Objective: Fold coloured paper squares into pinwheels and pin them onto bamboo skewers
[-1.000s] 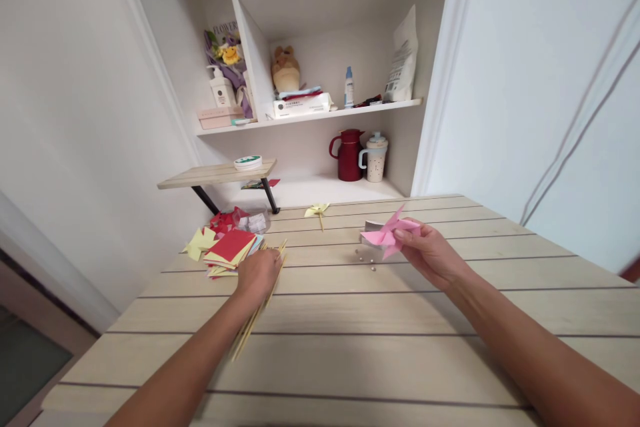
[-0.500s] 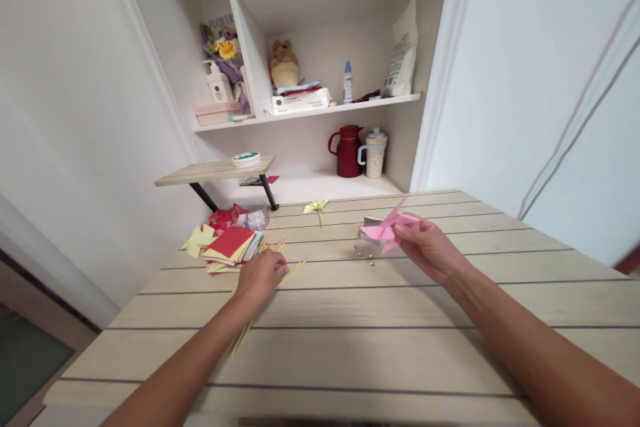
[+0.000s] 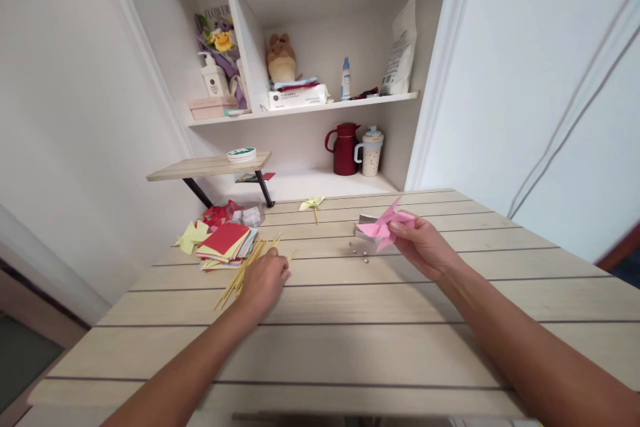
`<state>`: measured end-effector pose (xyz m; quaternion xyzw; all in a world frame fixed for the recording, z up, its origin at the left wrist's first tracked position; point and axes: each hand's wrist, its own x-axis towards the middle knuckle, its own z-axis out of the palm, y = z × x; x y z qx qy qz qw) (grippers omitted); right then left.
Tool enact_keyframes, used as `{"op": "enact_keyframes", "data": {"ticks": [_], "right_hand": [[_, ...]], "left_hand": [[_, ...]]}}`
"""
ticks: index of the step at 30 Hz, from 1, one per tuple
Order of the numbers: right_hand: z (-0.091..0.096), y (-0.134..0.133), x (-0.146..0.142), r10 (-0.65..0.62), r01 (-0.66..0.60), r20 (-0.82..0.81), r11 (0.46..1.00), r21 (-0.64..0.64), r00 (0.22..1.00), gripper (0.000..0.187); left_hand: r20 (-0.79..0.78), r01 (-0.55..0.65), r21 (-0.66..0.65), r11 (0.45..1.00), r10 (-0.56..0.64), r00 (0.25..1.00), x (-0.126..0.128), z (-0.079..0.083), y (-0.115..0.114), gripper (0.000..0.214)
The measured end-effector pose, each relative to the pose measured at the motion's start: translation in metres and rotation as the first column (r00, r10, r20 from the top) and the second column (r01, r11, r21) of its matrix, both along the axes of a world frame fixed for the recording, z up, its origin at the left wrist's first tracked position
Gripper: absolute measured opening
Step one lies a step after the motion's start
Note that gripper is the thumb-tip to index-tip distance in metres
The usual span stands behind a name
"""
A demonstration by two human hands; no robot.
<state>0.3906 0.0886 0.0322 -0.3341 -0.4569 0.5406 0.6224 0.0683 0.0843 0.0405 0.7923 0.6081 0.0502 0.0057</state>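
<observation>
In my right hand (image 3: 417, 243) a pink paper pinwheel (image 3: 384, 225) is pinched between thumb and fingers, above the table. My left hand (image 3: 267, 277) rests low over the table with its fingers curled. A thin wooden stick (image 3: 294, 254) pokes out past its fingertips; the rest of it is hidden by the hand. More wooden sticks (image 3: 240, 278) lie in a loose bundle just left of that hand. Behind the pinwheel sits a small open box (image 3: 367, 219), partly covered, with several small beads or pins (image 3: 367, 261) in front of it.
A stack of coloured paper squares (image 3: 223, 240) lies at left, beside a yellow folded paper (image 3: 193, 237) and a clear container (image 3: 250, 215). A finished yellow pinwheel (image 3: 313, 203) lies at the back. A small raised shelf (image 3: 210, 167) stands back left; a red jug (image 3: 345, 150) stands behind.
My left hand has shifted slightly right and down relative to the stick bundle, and the stick at its fingertips has moved with it. My right hand still holds the pink pinwheel; the view has shifted slightly.
</observation>
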Motion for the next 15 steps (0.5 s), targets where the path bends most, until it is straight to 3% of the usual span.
{"op": "enact_keyframes", "data": {"ticks": [7,15], "right_hand": [[0.000,0.000,0.000,0.016,-0.016,-0.015,1.000,-0.003,1.000,0.022],[0.001,-0.001,-0.003,0.013,-0.012,-0.047,1.000,0.005,0.999,0.023]], "left_hand": [[0.008,-0.019,0.163,0.987,0.018,1.000,-0.006,-0.006,0.015,0.020],[0.072,0.074,0.144,0.987,-0.085,0.994,0.010,-0.011,0.037,0.013]]}}
